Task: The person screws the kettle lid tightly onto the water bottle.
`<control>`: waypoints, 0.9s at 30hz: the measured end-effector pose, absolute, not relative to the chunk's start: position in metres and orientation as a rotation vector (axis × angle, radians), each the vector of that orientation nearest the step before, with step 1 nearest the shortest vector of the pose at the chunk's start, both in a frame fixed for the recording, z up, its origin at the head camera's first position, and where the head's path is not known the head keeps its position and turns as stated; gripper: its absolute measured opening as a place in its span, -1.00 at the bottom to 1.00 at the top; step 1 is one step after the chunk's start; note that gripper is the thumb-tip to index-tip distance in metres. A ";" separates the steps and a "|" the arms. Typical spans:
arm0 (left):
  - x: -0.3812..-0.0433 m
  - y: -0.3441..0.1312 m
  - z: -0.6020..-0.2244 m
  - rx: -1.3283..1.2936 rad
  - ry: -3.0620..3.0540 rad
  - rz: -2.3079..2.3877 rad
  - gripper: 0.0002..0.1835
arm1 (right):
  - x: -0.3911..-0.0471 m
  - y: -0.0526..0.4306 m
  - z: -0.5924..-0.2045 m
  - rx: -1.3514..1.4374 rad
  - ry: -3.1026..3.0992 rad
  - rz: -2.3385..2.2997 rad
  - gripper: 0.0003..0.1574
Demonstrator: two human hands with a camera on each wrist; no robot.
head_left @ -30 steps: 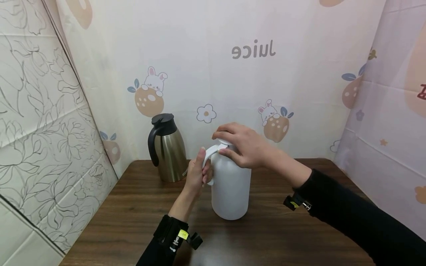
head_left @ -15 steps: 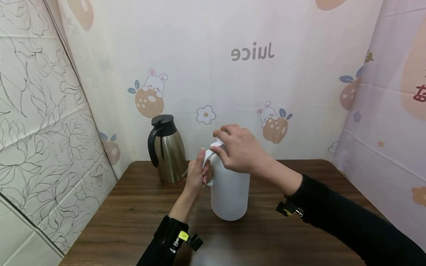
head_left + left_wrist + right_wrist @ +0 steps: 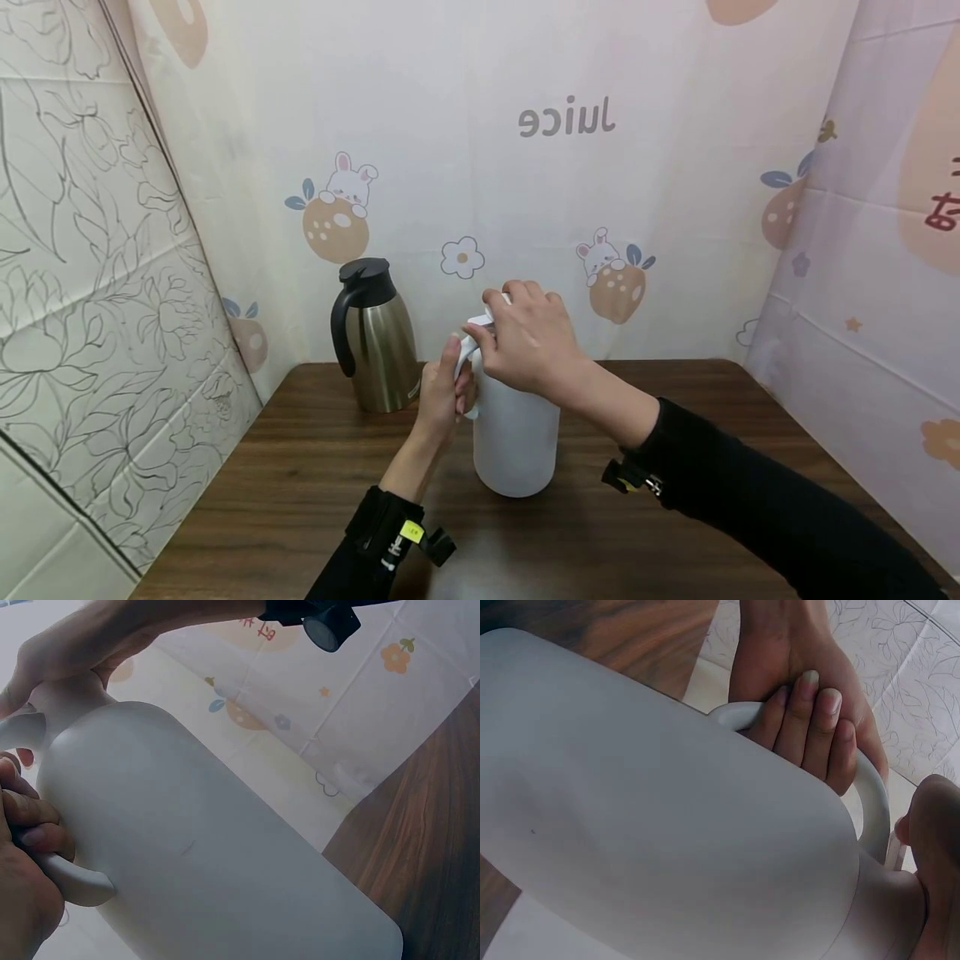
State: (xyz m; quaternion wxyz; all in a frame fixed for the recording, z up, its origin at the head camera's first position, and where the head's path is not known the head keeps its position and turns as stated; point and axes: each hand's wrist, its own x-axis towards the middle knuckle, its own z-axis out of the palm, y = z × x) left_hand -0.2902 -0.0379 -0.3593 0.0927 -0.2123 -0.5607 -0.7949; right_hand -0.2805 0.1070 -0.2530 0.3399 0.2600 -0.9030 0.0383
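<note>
A white thermos jug stands upright near the middle of the table in the head view. My left hand grips its handle, fingers wrapped through the loop and thumb up along the top. Over the jug's mouth, my right hand holds the white lid, with fingers curled over the far side and the thumb on the near side by the handle. Most of the lid is hidden under that hand. The left wrist view shows the jug's smooth body and the lower end of the handle.
A gold-toned steel thermos with a black lid and black handle stands at the back left, just behind my left hand. Both stand on a dark wooden table. Printed cloth hangs along the back and sides.
My right hand has turned and shifted left over the lid, its thumb moving nearer the handle and the forearm swinging left. The left hand keeps its grip and the jug stays in place.
</note>
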 end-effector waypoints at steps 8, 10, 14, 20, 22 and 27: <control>-0.293 -0.041 -0.361 -0.648 -1.659 -2.366 -0.34 | -0.281 0.105 -0.252 0.675 -2.373 0.095 -0.30; -0.294 -0.041 -0.361 -0.663 -1.650 -2.364 -0.33 | -0.282 0.108 -0.252 0.698 -2.387 0.112 -0.25; -0.295 -0.041 -0.363 -0.719 -1.623 -2.369 -0.33 | -0.283 0.112 -0.252 0.752 -2.394 0.167 -0.13; -0.297 -0.045 -0.366 -0.748 -1.613 -2.374 -0.33 | -0.287 0.119 -0.258 0.816 -2.306 0.317 -0.14; -0.298 -0.046 -0.366 -0.755 -1.608 -2.376 -0.33 | -0.288 0.124 -0.262 0.839 -2.257 0.384 -0.21; -0.301 -0.048 -0.366 -0.784 -1.595 -2.397 -0.33 | -0.287 0.139 -0.271 0.869 -2.082 0.541 -0.42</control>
